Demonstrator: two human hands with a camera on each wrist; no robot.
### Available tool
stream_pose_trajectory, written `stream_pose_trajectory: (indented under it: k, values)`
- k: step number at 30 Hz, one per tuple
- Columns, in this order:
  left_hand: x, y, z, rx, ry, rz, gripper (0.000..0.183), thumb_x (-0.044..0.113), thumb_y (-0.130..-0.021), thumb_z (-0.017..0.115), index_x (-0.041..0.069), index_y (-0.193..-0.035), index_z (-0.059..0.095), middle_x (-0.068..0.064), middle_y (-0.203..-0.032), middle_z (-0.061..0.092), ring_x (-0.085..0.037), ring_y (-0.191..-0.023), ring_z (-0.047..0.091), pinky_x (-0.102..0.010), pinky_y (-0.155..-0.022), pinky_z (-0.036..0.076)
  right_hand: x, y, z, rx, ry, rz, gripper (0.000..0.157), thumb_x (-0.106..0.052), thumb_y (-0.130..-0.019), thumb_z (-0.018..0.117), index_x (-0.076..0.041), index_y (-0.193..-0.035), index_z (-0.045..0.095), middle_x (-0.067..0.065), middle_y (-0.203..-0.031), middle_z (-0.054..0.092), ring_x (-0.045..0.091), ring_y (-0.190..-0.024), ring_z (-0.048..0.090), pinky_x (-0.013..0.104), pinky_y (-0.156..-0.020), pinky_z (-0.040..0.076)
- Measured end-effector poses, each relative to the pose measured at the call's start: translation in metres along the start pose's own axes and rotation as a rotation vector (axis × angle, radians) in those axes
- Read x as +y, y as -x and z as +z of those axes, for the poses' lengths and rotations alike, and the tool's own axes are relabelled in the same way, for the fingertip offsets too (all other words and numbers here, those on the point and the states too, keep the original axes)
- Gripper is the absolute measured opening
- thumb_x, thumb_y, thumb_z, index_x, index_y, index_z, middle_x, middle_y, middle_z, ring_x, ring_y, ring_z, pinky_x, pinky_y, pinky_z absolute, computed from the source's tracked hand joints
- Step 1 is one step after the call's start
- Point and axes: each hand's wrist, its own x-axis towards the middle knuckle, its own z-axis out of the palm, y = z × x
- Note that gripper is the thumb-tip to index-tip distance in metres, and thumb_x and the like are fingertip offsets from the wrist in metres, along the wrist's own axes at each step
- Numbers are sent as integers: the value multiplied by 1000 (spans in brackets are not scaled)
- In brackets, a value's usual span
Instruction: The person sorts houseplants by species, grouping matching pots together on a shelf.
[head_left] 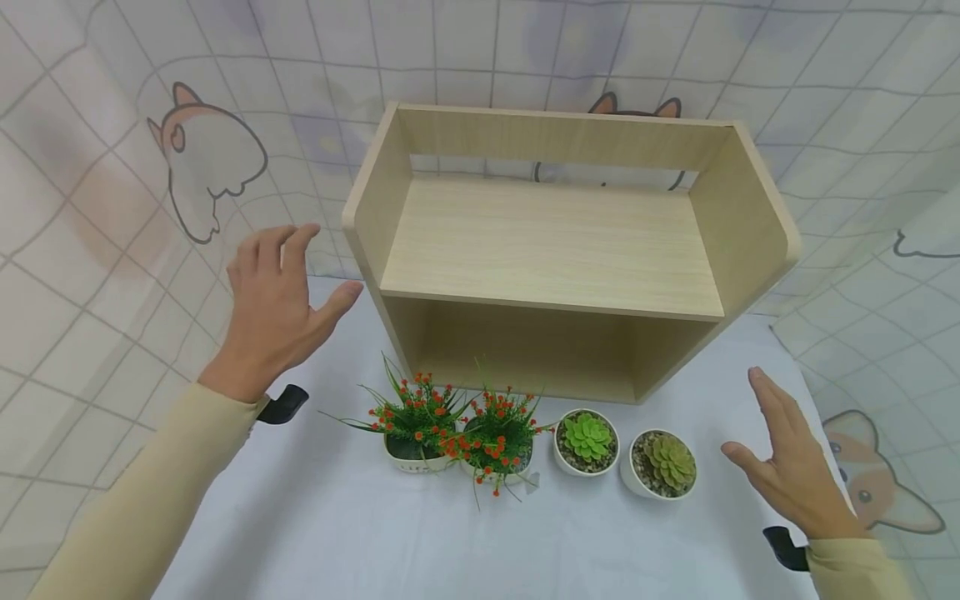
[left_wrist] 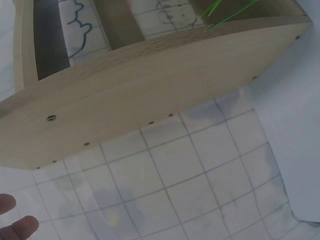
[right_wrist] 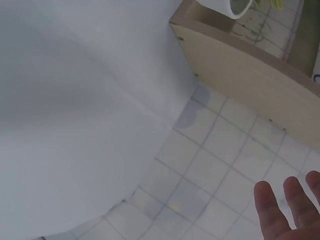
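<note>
A pale wooden two-tier shelf (head_left: 555,242) stands on the white-covered table, both its levels bare. My left hand (head_left: 273,300) hovers beside the shelf's left side panel, fingers spread and holding nothing. On the other side, my right hand (head_left: 795,467) is raised with its fingers extended, to the right of the potted plants and apart from them. Two pots of red-flowered grassy plants (head_left: 420,417) (head_left: 498,442) stand before the shelf. To their right are a bright green succulent (head_left: 587,437) and a duller green succulent (head_left: 671,463), each in a white pot.
A white cloth (head_left: 420,550) covers the table. Grid-patterned curtains (head_left: 90,250) with cartoon dogs hang behind and at both sides. Screw heads (left_wrist: 51,118) dot the shelf's outer side panel in the left wrist view. In the right wrist view, the table edge (right_wrist: 172,129) runs near the shelf.
</note>
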Motion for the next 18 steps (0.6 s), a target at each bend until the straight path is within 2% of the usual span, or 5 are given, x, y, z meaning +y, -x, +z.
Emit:
stream_pose_trajectory:
  k: [4,7,15,17,18]
  values:
    - [3,-3,4,14,-13,30,78,56,-83,59,2,-137,42,-22,-130,46,-40,-123,37,-58,-94,25,-1,2,11,-37,1,32,101,-38,-83,74,-25,-158,7,17,-163,16,51,-130,37,76,-92,32]
    - [5,-5,9,52,-3,68,78,57,-83,57,-1,-132,45,-22,-126,50,-41,-118,40,-58,-92,26,-1,4,20,-52,-13,65,102,-37,-82,74,-25,-158,7,19,-161,20,50,-117,44,74,-84,38]
    - [11,-10,18,136,-18,119,72,54,-83,59,-7,-120,51,-23,-113,56,-41,-107,45,-58,-87,30,7,7,48,-30,-108,84,106,-33,-75,81,-30,-156,13,19,-156,30,46,-125,45,65,-91,40]
    - [11,-11,20,150,-17,129,71,53,-83,60,-8,-118,52,-24,-110,57,-41,-105,46,-57,-85,31,9,9,54,-21,-117,78,107,-33,-74,82,-31,-156,14,16,-157,31,42,-128,44,57,-95,42]
    - [12,-11,21,156,-17,134,70,53,-83,60,-9,-117,52,-24,-109,57,-41,-104,46,-57,-84,31,11,10,57,-13,-123,73,108,-33,-72,83,-31,-156,15,15,-157,32,35,-132,43,48,-100,43]
